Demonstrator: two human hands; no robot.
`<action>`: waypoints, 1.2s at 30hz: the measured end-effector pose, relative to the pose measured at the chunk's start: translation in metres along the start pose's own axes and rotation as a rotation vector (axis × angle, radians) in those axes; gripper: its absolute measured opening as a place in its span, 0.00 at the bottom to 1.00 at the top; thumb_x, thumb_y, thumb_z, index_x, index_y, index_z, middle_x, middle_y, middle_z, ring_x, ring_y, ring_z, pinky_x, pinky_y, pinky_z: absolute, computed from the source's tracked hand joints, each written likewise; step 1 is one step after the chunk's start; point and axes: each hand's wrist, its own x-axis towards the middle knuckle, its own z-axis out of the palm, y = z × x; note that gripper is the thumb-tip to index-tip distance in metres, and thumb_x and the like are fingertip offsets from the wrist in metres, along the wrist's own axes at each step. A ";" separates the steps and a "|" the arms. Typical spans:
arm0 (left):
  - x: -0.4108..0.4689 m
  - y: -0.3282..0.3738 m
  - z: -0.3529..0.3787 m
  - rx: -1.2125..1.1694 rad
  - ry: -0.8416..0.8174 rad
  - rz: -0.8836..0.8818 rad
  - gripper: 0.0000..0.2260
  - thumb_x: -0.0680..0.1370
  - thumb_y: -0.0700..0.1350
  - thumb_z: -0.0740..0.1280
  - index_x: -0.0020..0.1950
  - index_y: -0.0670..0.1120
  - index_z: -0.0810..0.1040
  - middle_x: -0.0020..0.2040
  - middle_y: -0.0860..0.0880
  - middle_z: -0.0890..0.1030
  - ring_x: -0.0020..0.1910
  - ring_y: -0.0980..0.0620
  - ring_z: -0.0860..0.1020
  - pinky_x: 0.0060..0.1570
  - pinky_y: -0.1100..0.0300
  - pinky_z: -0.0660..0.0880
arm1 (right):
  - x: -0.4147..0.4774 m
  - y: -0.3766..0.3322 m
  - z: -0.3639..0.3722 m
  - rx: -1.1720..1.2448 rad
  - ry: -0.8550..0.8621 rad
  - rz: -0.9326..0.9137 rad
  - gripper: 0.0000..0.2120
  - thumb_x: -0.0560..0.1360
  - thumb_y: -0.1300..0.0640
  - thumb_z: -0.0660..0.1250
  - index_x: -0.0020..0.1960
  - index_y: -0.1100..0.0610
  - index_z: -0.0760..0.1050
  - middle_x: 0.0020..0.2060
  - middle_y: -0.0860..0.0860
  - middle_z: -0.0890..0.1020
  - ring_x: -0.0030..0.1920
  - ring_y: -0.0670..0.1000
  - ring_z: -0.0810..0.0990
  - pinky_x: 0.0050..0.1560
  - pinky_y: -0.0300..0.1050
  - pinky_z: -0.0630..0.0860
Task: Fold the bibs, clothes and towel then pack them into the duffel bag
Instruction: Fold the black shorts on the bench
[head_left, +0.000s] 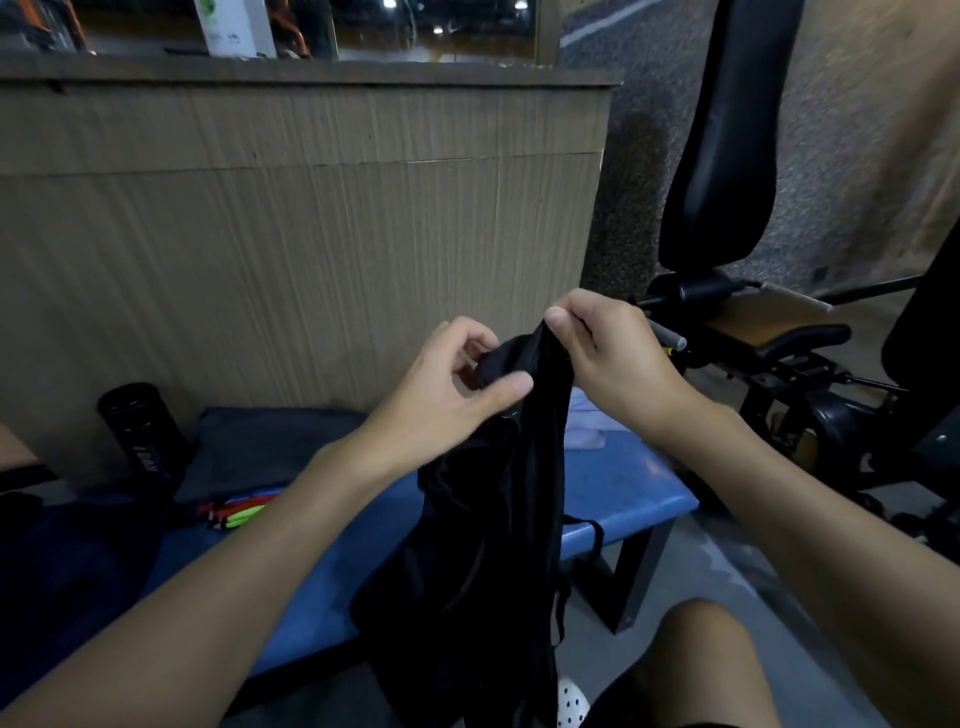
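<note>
A black garment (483, 561) hangs in the air over the blue bench (618, 483), its lower part reaching past the bench's front edge. My left hand (457, 379) pinches the garment's top edge between thumb and fingers. Just to the right, my right hand (608, 348) pinches the same top edge a little higher. On the bench behind the garment lies a white towel (587, 426), mostly hidden. A folded dark grey cloth (260, 447) lies flat at the bench's left, with bright orange, green and red bibs (236, 512) beside its front edge. A dark bag (62, 561) sits at the far left.
A black bottle (140, 431) stands left of the grey cloth, against a ribbed brown counter wall (311, 234). Black gym equipment with a padded seat (779, 338) stands to the right. My bare knee (706, 665) and a white perforated shoe (571, 701) are below.
</note>
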 end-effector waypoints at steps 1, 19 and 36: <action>-0.004 0.001 0.001 0.018 -0.008 0.031 0.16 0.70 0.58 0.73 0.50 0.52 0.75 0.48 0.49 0.78 0.45 0.56 0.77 0.44 0.67 0.70 | 0.002 -0.001 0.000 0.001 0.001 -0.007 0.13 0.82 0.58 0.60 0.42 0.63 0.75 0.32 0.52 0.77 0.35 0.50 0.75 0.38 0.48 0.69; 0.001 0.010 -0.008 -0.011 0.041 0.010 0.07 0.81 0.41 0.67 0.44 0.48 0.82 0.39 0.49 0.85 0.38 0.53 0.81 0.43 0.56 0.77 | 0.004 0.002 -0.009 0.159 -0.091 0.198 0.17 0.83 0.53 0.57 0.44 0.65 0.71 0.31 0.49 0.72 0.28 0.41 0.70 0.33 0.43 0.68; -0.003 0.006 -0.020 -0.153 -0.096 -0.049 0.16 0.71 0.43 0.78 0.51 0.53 0.74 0.34 0.47 0.81 0.33 0.50 0.76 0.36 0.50 0.74 | 0.002 -0.004 -0.006 0.143 -0.154 0.108 0.05 0.79 0.62 0.66 0.45 0.54 0.77 0.34 0.45 0.80 0.32 0.37 0.75 0.36 0.30 0.68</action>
